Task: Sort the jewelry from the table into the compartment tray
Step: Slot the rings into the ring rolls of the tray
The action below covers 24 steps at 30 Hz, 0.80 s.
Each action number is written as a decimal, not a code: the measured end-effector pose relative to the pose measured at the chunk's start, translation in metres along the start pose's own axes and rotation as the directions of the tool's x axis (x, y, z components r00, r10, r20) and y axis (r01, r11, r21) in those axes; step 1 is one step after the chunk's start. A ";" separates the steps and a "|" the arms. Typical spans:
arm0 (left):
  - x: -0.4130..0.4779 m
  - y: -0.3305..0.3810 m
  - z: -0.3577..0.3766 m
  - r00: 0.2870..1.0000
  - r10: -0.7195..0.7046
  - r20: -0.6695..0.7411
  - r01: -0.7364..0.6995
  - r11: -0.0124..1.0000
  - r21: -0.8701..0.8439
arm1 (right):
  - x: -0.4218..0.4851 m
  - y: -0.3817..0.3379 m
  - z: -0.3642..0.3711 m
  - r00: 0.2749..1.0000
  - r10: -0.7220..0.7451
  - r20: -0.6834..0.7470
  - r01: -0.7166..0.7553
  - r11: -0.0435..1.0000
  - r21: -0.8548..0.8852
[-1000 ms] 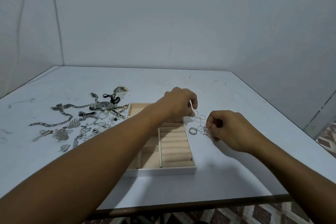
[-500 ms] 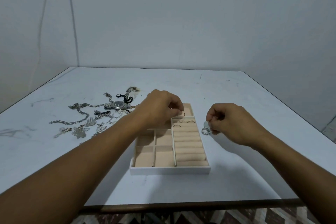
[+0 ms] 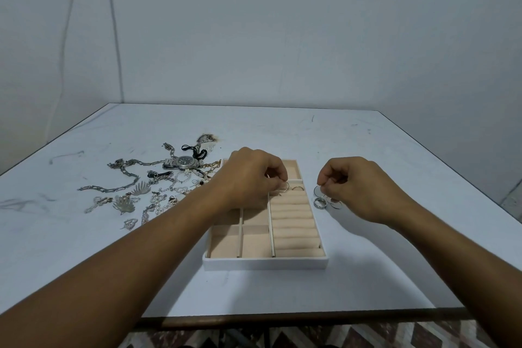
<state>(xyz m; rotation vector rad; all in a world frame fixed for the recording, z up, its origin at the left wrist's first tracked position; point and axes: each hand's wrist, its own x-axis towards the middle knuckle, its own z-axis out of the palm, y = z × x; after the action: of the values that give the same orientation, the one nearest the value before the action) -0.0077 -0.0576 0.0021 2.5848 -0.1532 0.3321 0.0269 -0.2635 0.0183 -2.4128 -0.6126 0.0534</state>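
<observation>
The tray (image 3: pixel 265 261) sits in the middle of the white worktop (image 3: pixel 282 133), right in front of me. It is white outside and soft peach inside. Its right side has a row of padded rolls for rings, and its left side has square boxes. My left hand (image 3: pixel 251 178) is over the far part of the tray, and my grip there is pinched tight on a thin ring (image 3: pixel 285 187), right at the top rolls. Another small ring (image 3: pixel 297 188) is already stuck in the rolls just beside it. My right hand (image 3: pixel 358 186) is on the worktop just to the right of the tray. Its grip is pinched narrow on a thin hoop (image 3: pixel 318 191), which I hold a bit above the worktop. Under that hand lie a fat silver ring (image 3: pixel 320 203) and one more thin ring (image 3: pixel 336 204), close together and near the tray wall. Far over on my left is the pile of jewelry (image 3: pixel 158 192) that is not sorted yet. It has chains all tangled up, two shiny shell shapes, little charms and a silver watch (image 3: pixel 183 162) with a dark face. A black cord (image 3: pixel 195 151) lies just behind the watch. The pile reaches almost to the left side of the tray, and my left arm crosses over part of it. Behind the worktop is a plain pale wall (image 3: pixel 282 22).
</observation>
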 end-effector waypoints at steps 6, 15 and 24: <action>0.000 0.002 0.002 1.000 -0.007 0.001 0.007 1.000 -0.008 | 0.000 0.002 -0.001 1.000 0.013 0.003 -0.013 1.000 -0.016; -0.001 0.003 0.006 1.000 0.022 0.023 -0.022 1.000 0.018 | 0.001 0.005 0.000 1.000 0.015 0.001 -0.015 1.000 0.001; -0.003 0.002 0.007 0.997 0.075 0.019 -0.076 0.995 0.067 | 0.000 0.005 0.001 1.000 0.012 0.005 -0.012 1.000 -0.001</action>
<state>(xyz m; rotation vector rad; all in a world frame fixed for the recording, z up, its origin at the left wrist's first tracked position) -0.0095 -0.0630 -0.0035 2.6538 -0.2502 0.3496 0.0290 -0.2666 0.0143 -2.4180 -0.6000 0.0640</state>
